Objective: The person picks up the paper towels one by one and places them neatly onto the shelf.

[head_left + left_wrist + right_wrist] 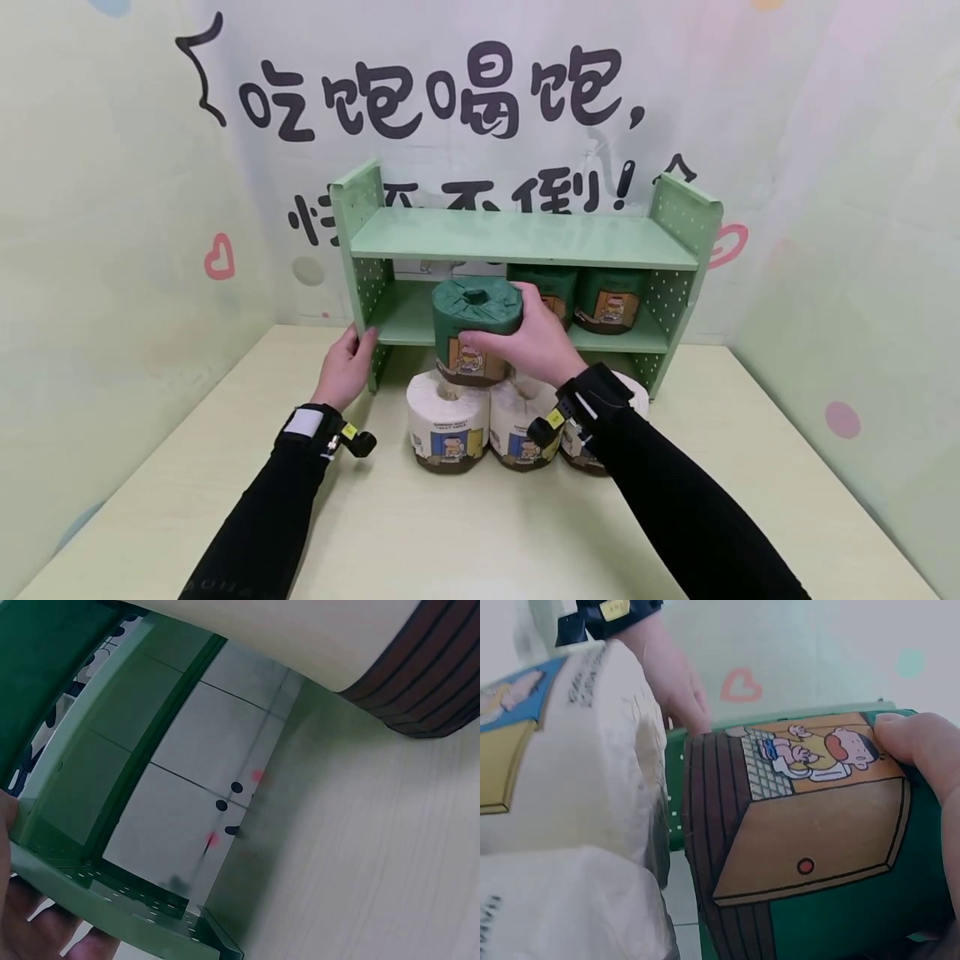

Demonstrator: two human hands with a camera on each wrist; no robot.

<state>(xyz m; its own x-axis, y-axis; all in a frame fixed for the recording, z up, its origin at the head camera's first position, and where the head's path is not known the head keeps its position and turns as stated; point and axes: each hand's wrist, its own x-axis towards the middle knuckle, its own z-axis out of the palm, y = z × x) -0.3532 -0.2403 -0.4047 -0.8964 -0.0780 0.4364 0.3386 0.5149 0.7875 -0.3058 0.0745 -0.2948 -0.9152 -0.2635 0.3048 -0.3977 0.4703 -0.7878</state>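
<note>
One held green roll (468, 321) shows a cartoon figure (829, 754) above brown stripes (712, 795).

1. Right hand (540, 337): most fingers are hidden behind the held green roll (477, 333).
2. Just behind that hand, a shelved green roll (553, 285) is partly covered.
3. Below it, the wrist strap (600, 392) hides part of a white roll (637, 395).
4. Left hand (347, 367): its wrist view cuts it off, fingers partly behind the shelf (525, 237).
</note>
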